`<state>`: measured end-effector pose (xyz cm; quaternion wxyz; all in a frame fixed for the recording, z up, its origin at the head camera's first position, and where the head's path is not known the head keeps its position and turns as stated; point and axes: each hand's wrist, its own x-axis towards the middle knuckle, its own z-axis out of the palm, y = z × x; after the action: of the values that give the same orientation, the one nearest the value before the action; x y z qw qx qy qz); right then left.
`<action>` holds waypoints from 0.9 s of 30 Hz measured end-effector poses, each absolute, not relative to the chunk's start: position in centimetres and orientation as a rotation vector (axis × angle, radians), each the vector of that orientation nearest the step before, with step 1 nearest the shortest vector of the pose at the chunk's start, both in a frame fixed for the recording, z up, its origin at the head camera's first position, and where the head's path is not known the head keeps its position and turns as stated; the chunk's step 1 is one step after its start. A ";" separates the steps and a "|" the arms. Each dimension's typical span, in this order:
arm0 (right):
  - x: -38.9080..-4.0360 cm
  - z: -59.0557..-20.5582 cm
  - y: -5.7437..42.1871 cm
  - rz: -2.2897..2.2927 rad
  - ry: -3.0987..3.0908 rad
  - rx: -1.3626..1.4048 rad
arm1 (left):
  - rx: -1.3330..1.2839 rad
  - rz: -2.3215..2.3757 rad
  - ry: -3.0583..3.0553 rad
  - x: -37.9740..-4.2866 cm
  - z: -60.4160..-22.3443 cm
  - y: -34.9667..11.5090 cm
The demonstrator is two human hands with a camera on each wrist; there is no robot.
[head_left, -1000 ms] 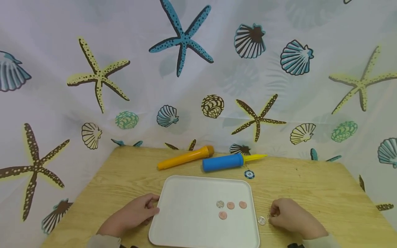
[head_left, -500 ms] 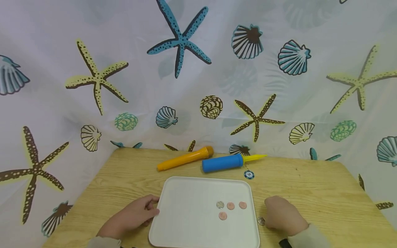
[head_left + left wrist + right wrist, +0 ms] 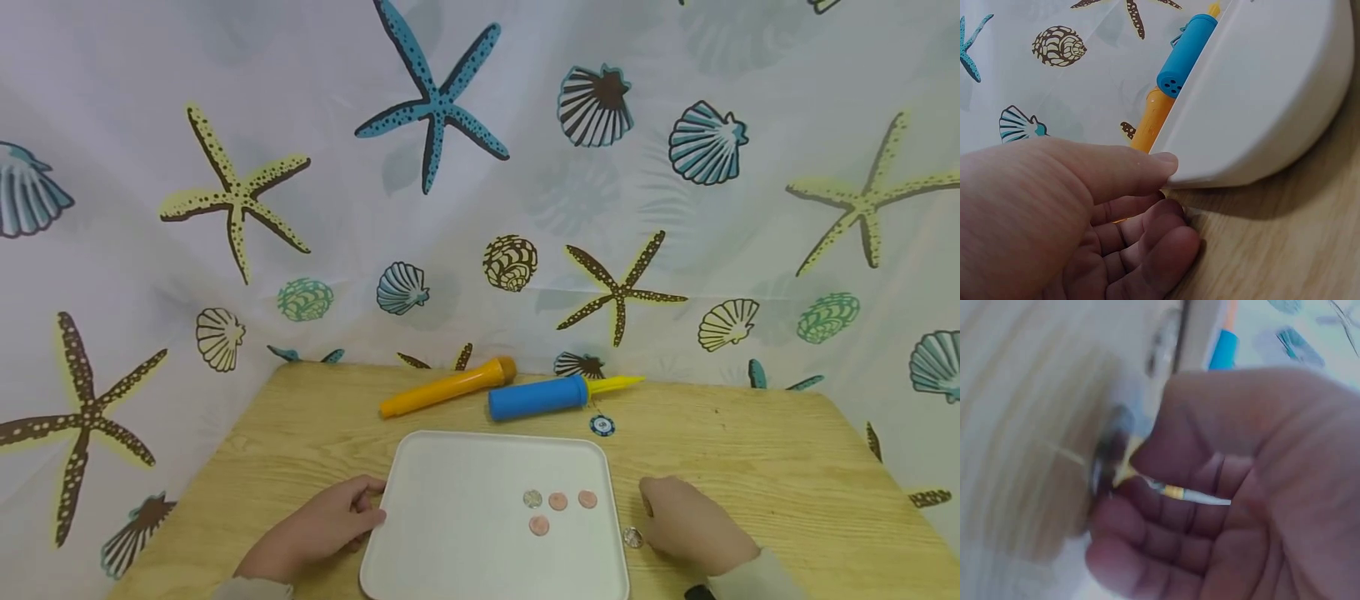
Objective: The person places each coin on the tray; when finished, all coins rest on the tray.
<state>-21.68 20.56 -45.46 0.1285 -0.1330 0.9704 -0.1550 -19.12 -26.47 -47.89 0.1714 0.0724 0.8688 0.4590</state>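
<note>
A white tray (image 3: 450, 533) lies on the wooden table, with several coins (image 3: 557, 501) on its right half, one silvery and the rest copper-coloured. My left hand (image 3: 322, 529) holds the tray's left edge: the thumb lies on the rim, the other fingers curl beside and below it. Right of the tray, my right hand (image 3: 693, 521) is curled low over the table. Between its thumb and fingertips, the right wrist view shows a dark, blurred coin (image 3: 1110, 450), hidden from the head view. A silvery coin (image 3: 632, 537) lies between this hand and the tray.
Behind the tray lie an orange microphone-shaped tube (image 3: 450, 387) and a blue hand pump (image 3: 538, 398) with a yellow nozzle. A blue-and-white poker chip (image 3: 602, 426) is near the pump. A patterned curtain (image 3: 480, 208) closes off the back and sides.
My right hand has shifted a little left, towards the tray, and turned slightly. The small coin that showed at its fingertips is now out of sight from the head. My left hand stays put.
</note>
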 end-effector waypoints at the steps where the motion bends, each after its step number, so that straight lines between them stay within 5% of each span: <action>1: -21.6 -45.6 20.9 -0.505 2.806 -0.402 | 0.208 1.298 2.466 -19.1 -48.0 -26.5; 8: -21.6 -46.1 22.5 -0.708 2.738 -0.621 | 0.191 1.269 2.489 -19.3 -48.1 -26.5; 27: -21.7 -45.7 20.3 -0.638 2.703 -0.439 | 0.182 1.266 2.502 -19.3 -48.2 -26.4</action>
<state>-21.70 20.31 -45.74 0.1641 -0.1541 0.9483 -0.2239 -19.26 -26.40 -48.22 0.1649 0.0637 0.8782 0.4444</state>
